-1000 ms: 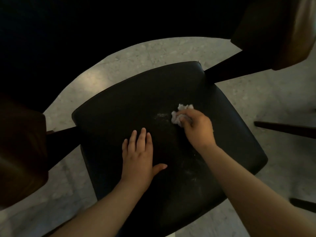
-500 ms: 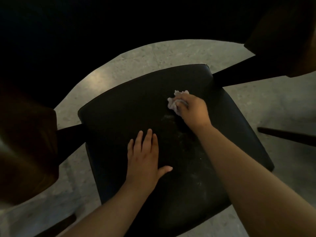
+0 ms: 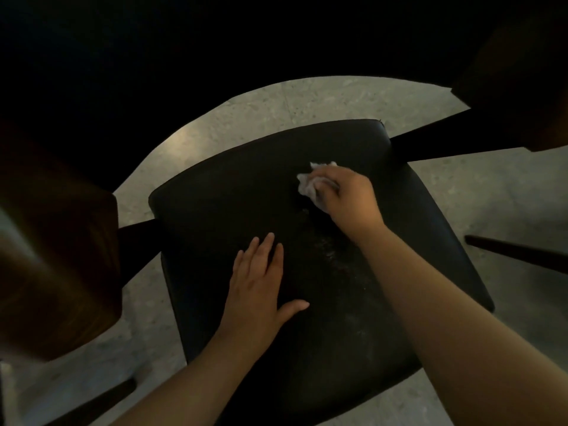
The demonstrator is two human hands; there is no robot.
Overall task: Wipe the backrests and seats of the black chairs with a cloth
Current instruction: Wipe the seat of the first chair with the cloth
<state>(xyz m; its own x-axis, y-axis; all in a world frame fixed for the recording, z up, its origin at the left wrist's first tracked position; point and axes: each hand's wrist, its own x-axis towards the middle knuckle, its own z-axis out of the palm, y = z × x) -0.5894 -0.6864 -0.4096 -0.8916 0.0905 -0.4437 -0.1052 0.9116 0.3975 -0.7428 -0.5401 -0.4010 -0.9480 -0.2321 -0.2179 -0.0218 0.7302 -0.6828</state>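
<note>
A black padded chair seat [image 3: 221, 204] fills the middle of the view, seen from above. My right hand [image 3: 350, 201] grips a crumpled white cloth [image 3: 310, 184] and holds it against the seat's far right part. My left hand [image 3: 258, 284] rests flat on the seat's middle, fingers straight and thumb spread. Pale dusty specks [image 3: 335, 256] show on the seat between my two arms. The chair's backrest lies in the dark band at the top and cannot be made out.
Brown wooden armrests stand at the left [image 3: 55, 256] and the upper right [image 3: 522, 72]. Dark frame rails [image 3: 436, 142] run out from the seat. Another dark chair leg [image 3: 516, 253] crosses the right edge. Grey speckled floor [image 3: 307, 99] surrounds the chair.
My right hand has moved the cloth across the seat toward the far edge, away from me. My left hand has stayed flat in the same spot on the seat.
</note>
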